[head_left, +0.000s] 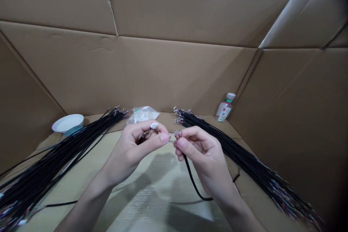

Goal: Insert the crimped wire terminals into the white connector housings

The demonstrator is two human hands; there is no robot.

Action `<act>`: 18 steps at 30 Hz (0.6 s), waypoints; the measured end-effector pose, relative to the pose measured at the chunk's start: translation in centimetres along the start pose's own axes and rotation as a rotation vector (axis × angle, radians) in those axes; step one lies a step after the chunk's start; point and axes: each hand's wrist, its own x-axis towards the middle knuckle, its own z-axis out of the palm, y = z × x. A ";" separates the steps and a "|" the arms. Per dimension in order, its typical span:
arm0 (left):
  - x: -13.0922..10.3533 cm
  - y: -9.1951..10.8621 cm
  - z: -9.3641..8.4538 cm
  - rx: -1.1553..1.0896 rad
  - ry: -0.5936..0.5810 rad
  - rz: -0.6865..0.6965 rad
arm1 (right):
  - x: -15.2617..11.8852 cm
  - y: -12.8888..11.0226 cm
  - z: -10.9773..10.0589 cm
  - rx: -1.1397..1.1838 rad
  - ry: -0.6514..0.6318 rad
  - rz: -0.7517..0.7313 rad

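Note:
My left hand (138, 148) is closed in a pinch at the middle of the view, with a small white connector (154, 125) showing above its forefinger. Thin wires run from it across to my right hand (199, 152), whose thumb and forefinger pinch the fanned, coloured wire ends of a black cable (190, 175). The cable's sheath hangs below the right palm and curves back under that wrist. Only a small gap separates the two sets of fingertips. What lies inside the left fingers is partly hidden.
Black cable bundles lie at the left (70, 148) and right (233, 148). A white bowl (67, 123), a clear bag of white pieces (143, 115) and a bottle (225, 108) stand at the back. Cardboard walls (187, 76) enclose the table.

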 end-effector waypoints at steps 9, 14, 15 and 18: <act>0.3 -0.1 0.7 -0.577 -0.110 -0.308 | -0.1 -0.4 0.2 0.006 0.006 -0.017; 0.7 -0.3 1.1 -0.762 -0.110 -0.374 | -0.3 -0.2 0.4 0.012 0.002 -0.006; 0.8 -0.4 1.2 -0.779 -0.110 -0.381 | -0.3 -0.2 0.4 0.011 0.001 -0.004; 1.0 -0.7 1.5 -0.815 -0.118 -0.398 | -0.3 -0.2 0.3 0.015 -0.001 -0.008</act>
